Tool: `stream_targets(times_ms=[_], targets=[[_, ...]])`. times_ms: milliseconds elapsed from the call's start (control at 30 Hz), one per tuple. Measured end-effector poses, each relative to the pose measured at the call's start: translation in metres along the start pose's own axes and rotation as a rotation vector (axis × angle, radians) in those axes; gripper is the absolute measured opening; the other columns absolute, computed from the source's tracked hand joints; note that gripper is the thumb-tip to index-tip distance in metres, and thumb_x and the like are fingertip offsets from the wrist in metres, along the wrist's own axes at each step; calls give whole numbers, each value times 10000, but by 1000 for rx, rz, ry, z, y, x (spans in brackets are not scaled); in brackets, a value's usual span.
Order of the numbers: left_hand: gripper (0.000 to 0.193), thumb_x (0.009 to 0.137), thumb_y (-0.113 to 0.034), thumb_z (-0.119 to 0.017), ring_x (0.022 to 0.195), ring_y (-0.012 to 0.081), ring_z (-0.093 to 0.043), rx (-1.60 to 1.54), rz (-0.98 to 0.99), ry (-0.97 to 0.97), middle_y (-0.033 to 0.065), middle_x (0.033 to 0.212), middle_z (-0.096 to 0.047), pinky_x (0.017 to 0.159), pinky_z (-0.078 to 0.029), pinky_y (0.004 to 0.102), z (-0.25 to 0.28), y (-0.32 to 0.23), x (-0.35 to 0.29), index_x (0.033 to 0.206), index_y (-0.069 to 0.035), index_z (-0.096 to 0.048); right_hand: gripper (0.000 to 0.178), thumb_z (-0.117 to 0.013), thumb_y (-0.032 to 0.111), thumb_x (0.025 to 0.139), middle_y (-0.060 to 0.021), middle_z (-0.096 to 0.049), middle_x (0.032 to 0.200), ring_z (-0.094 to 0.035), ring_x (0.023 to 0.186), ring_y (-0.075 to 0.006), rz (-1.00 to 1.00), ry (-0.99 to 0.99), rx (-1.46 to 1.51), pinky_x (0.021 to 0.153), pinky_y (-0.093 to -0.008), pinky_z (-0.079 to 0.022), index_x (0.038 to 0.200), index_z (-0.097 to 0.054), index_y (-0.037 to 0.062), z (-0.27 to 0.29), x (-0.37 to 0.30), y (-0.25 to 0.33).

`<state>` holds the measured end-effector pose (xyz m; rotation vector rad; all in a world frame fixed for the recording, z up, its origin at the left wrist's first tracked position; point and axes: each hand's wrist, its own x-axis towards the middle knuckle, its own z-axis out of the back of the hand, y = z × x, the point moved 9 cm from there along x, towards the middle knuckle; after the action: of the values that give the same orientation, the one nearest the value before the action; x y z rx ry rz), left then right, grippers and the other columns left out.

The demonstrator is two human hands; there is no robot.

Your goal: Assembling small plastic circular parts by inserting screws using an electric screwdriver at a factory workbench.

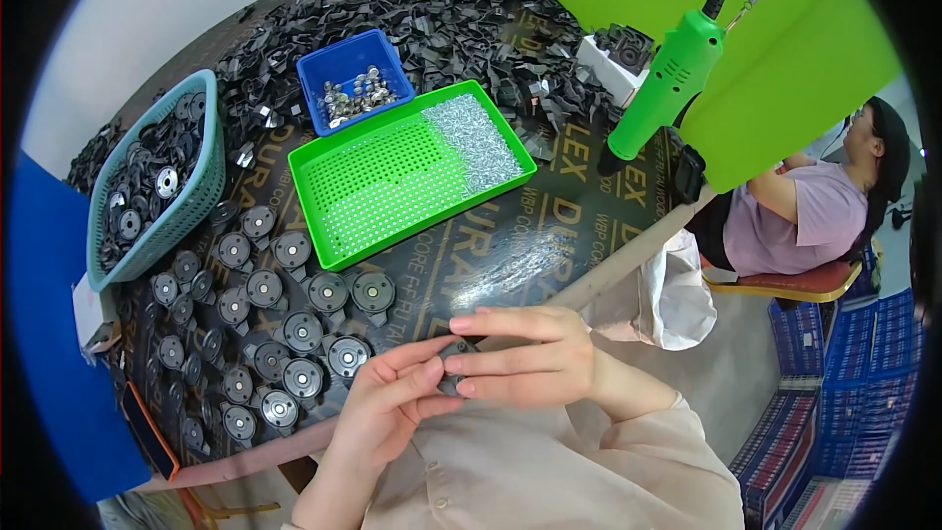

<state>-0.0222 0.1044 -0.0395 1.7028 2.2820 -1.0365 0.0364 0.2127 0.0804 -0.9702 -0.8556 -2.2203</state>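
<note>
Both my hands meet at the near edge of the table around one small dark grey part (pixel 454 351). My left hand (pixel 388 402) grips it from below with thumb and fingers. My right hand (pixel 525 353) pinches it from the right, fingers pointing left. Most of the part is hidden by my fingers. Just left of my hands, several round black discs with silver centres (pixel 294 329) lie in rows on the dark table (pixel 510 245).
A green perforated tray (pixel 392 182) holds small silver screws at its right end. Behind it is a blue bin of metal pieces (pixel 351 79), left a teal basket of discs (pixel 152 177). A green electric screwdriver (pixel 662 88) hangs above. A seated person (pixel 805 206) is at right.
</note>
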Motion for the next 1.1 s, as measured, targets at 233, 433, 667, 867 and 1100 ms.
stream_targets(times_ms=[233,433,667,867,1100], targets=[[297,927,-51,-591,854,179,-698,54,-107,-39,127,1013,-700,707,-601,295,-4,-13,9,1215,18,-585,166,-688,145,769,-97,-709,1083,-604,1151,-375,-148,157,13,919,-430,-519,912,-739,77,2,-7,-17],[318,913,-42,-619,839,189,-701,112,-189,-122,132,994,-704,681,-597,286,-1,-22,6,1221,11,-562,176,-644,97,879,-185,-692,898,-673,890,-300,-491,-534,40,830,-422,-530,978,-684,-42,112,-39,-49],[330,908,-31,-623,916,243,-700,84,-161,-110,141,1047,-694,725,-601,308,2,-19,3,1220,-12,-519,204,-571,19,864,-64,-661,917,-598,827,-186,-914,-167,-907,742,-301,-481,1048,-655,42,237,-116,-236],[340,906,-36,-632,948,252,-694,84,-146,-136,142,1046,-695,755,-598,328,7,-16,-3,1215,-22,-489,317,-599,-17,825,-111,-626,961,-597,902,-224,-957,207,-897,799,-338,-477,1135,-606,43,212,-143,-294],[333,909,-42,-633,965,247,-689,87,-116,-131,138,1051,-692,759,-600,342,8,-13,-2,1207,-35,-484,349,-653,-39,775,-209,-641,1050,-624,962,-378,-903,173,-1015,805,-378,-484,1118,-612,11,156,-76,-182]])
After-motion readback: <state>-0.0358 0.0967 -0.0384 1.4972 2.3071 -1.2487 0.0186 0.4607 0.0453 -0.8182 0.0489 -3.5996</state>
